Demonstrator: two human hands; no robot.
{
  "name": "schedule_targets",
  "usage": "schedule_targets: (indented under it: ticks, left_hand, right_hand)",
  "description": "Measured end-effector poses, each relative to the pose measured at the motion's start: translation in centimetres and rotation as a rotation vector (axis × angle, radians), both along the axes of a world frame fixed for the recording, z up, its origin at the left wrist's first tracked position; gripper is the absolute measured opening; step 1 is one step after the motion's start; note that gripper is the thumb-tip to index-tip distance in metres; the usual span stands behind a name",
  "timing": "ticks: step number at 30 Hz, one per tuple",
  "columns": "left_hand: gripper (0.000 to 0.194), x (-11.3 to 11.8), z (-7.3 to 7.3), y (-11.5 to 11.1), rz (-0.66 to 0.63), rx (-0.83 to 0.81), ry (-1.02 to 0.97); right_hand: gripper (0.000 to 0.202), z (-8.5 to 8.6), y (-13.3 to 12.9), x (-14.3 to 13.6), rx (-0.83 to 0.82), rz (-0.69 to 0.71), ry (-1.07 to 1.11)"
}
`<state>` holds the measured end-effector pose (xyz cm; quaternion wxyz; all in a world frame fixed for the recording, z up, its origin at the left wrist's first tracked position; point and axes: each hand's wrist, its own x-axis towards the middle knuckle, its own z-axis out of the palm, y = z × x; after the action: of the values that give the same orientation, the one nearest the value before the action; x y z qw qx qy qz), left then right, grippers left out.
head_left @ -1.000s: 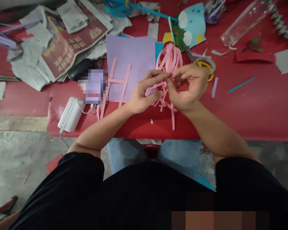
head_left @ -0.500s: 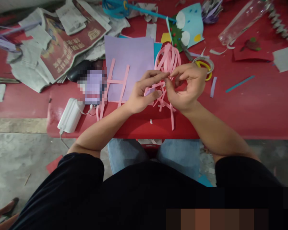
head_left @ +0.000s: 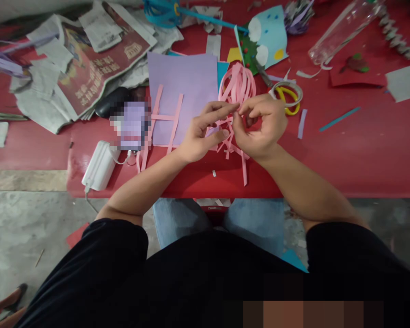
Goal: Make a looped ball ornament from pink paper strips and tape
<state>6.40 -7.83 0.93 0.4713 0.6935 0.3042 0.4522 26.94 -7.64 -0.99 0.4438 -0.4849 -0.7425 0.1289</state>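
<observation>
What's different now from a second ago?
The right hand has shifted slightly leftward, uncovering more of the yellow-handled scissors. The whole view has drifted a little too. I can't see anything newly taken hold of or let go; what the fingertips pinch, if anything, is too small to tell. The left hand, looped pink strips, purple sheet and bottle look unchanged.

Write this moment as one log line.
left hand: at pink strips | right hand: curled, beside left hand | purple sheet: beyond left hand
</observation>
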Motion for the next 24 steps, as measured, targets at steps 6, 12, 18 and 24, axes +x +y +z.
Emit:
schedule_targets:
  ticks: [6, 12, 18, 24]
  left_hand:
    - [0.057, 0.0, -0.9, 0.5, -0.065, -0.069, -0.088]
    - [0.057, -0.5, -0.6, 1.1, 0.014, -0.286, -0.234]
    - [0.044, -1.0, 0.2, 1.4, 0.033, -0.397, -0.301]
    - [0.040, -0.8, 0.0, 1.1, 0.026, -0.410, -0.265]
  right_hand:
    - [0.020, 0.0, 0.2, 0.2, 0.007, 0.057, -0.071]
    - [0.012, 1.6, -0.2, -0.2, 0.252, 0.456, -0.054]
    - [0.009, 1.4, -0.1, -0.9, 0.336, 0.521, -0.137]
    - [0.022, 2.0, -0.1, -0.6, 0.180, 0.151, 0.064]
